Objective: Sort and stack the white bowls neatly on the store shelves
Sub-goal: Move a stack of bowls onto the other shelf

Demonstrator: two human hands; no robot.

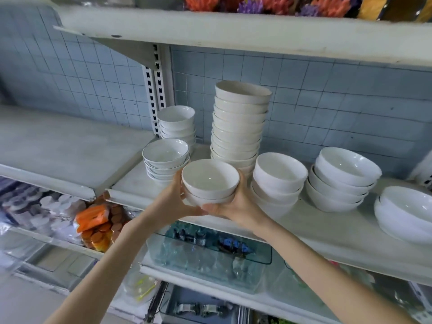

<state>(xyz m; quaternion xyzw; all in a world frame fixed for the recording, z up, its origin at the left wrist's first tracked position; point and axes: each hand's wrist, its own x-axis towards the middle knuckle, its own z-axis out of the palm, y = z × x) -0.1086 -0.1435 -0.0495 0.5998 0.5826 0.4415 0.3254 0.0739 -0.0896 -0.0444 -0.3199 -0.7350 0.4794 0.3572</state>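
Through the head camera I see two nested white bowls [210,181], plain and glossy with rims up, at the front edge of the shelf [327,232], just before the tall stack [238,127]. My left grip [174,202] and right grip [236,204] curl round the pair from either side, clamped on it and touching each other beneath.

On the shelf [304,232], a tall stack [238,127] stands at the back. Left of it sit two short stacks, the rear stack [177,122] behind the front stack [166,157]. Before the tall stack, two nested bowls [210,181] sit between the left hand [173,199] and the right hand [236,204]. To their right come a third stack [278,181], a fourth stack [343,178], then dishes [406,211] at the far end.
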